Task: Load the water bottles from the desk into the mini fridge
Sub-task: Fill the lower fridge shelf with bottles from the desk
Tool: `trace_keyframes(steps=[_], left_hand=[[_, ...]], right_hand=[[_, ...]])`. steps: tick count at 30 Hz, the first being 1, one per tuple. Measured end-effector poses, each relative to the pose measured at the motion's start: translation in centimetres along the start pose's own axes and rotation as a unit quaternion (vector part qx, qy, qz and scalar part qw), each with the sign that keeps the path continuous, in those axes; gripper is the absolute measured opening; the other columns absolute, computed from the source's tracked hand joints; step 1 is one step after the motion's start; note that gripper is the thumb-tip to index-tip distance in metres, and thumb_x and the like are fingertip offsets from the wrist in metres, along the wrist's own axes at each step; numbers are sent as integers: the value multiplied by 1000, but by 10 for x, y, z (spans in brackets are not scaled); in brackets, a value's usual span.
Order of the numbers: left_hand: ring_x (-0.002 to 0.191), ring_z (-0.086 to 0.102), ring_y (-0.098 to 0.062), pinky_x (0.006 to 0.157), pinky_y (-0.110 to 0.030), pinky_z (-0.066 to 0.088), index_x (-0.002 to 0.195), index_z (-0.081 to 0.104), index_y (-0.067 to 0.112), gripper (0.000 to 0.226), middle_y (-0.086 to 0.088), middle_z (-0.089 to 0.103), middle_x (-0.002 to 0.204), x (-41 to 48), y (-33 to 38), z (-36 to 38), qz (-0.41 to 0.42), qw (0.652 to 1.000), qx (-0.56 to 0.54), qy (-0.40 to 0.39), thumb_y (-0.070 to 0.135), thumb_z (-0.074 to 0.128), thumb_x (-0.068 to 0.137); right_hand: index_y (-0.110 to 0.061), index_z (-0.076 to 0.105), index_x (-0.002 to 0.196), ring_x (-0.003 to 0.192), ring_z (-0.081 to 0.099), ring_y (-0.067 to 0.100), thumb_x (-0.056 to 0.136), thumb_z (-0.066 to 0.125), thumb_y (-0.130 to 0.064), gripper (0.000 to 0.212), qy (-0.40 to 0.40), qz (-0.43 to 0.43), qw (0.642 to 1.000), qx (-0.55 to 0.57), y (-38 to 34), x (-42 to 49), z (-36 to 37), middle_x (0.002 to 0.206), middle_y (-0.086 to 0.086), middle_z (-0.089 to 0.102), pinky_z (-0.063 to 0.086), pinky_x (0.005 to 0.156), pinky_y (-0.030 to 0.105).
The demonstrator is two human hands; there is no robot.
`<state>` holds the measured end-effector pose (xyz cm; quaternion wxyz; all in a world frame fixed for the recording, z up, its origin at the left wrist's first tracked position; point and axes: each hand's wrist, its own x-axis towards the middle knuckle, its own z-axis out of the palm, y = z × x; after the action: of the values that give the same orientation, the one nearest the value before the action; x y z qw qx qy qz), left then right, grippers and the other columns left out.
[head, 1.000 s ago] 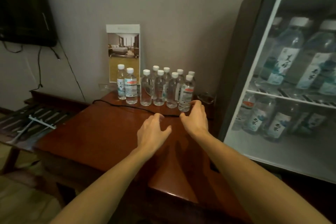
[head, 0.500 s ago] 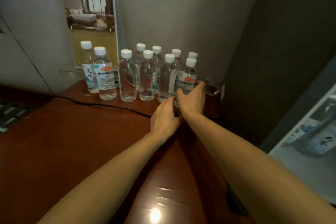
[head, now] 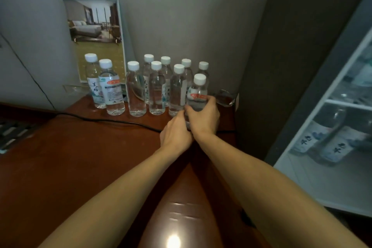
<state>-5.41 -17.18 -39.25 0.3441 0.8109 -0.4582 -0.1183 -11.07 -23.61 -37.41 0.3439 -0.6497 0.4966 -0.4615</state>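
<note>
Several clear water bottles with white caps stand in a cluster at the back of the brown desk (head: 80, 157). My right hand (head: 203, 118) grips the rightmost front bottle (head: 198, 94), the one with a red label, around its lower body. My left hand (head: 176, 132) is pressed against the same bottle's base from the left; its fingers are hidden behind the right hand. The mini fridge (head: 332, 127) stands open at the right, with bottles lying on its shelves.
A hotel brochure (head: 94, 32) leans on the wall behind the bottles. A black cable (head: 100, 120) runs across the desk in front of them. A glass ashtray (head: 224, 97) sits at the desk's right back corner, beside the fridge's dark side wall (head: 281, 66).
Both hands went forward from the bare desk to the rightmost front bottle; the right hand closed round it. The view moved nearer to the bottles, then swung slightly right, showing more fridge.
</note>
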Motion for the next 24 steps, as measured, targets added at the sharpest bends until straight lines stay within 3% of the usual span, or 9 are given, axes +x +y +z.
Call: trace_keyframes(steps=[7, 11, 14, 18, 21, 24], left_hand=[[109, 64, -36, 73, -40, 44, 119, 48, 27, 27, -2, 69, 112, -69, 21, -46, 1, 1000, -24, 12, 23, 56, 93], [88, 71, -27, 78, -51, 60, 121, 49, 46, 54, 11, 72, 101, -119, 28, -67, 28, 998, -59, -22, 46, 60, 68], [97, 73, -15, 85, -49, 61, 125, 50, 53, 63, 17, 74, 105, -149, 32, -74, 55, 996, -70, -26, 55, 65, 63], [99, 72, -4, 89, -46, 60, 123, 56, 49, 62, 19, 75, 105, -189, 51, -77, 92, 991, -95, -18, 54, 78, 65], [94, 71, 0, 86, -44, 61, 119, 61, 43, 61, 18, 76, 103, -211, 73, -69, 125, 987, -104, 9, 63, 80, 65], [90, 70, 1, 80, -42, 61, 114, 62, 41, 56, 20, 75, 97, -231, 99, -52, 146, 983, -90, 57, 65, 81, 67]], right_hand=[[-27, 57, 126, 114, 67, 16, 77, 89, -31, 58, -41, -15, 997, 71, -20, -68, -51, 122, -4, 71, 56, 99, 36], [-30, 58, 125, 110, 67, 9, 79, 88, -27, 54, -102, -27, 989, 102, -29, -108, -92, 116, -10, 70, 58, 100, 40], [-35, 56, 118, 102, 64, 2, 81, 88, -24, 50, -129, -37, 984, 119, -33, -135, -124, 104, -19, 65, 59, 97, 36], [-25, 59, 130, 109, 67, 6, 82, 87, -22, 56, -153, -51, 977, 137, -38, -160, -172, 118, -9, 70, 58, 90, 24], [-21, 61, 125, 97, 67, -1, 82, 86, -18, 51, -161, -60, 974, 146, -38, -166, -211, 108, -11, 70, 55, 75, 11], [-18, 64, 122, 94, 72, 4, 81, 85, -14, 46, -161, -60, 973, 153, -34, -165, -249, 105, -5, 75, 56, 73, 16]])
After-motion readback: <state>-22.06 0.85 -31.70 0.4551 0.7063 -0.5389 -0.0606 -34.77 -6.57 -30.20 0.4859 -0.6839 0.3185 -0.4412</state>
